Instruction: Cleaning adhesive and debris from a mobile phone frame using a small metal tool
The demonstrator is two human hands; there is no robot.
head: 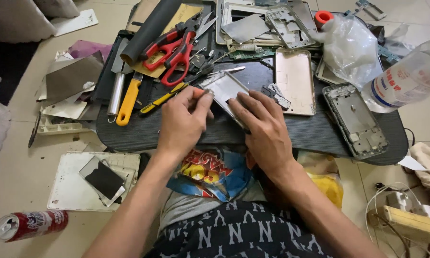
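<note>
My left hand [182, 122] and my right hand [262, 126] both grip a silver phone frame [223, 88] tilted over the dark oval tray table [143, 131]. The left fingers pinch its left edge, with a small thin tool possibly between them. The right fingers hold its lower right side. A yellow-and-black screwdriver [165, 98] lies just left of my left hand.
Red-handled scissors [174, 50], an orange-handled tool [126, 100], a gold phone back [294, 79], a stripped phone chassis [354, 119], a plastic bag [351, 48] and a clear bottle [408, 79] crowd the table. A drinks can [29, 224] and white tablet back [76, 184] lie on the floor.
</note>
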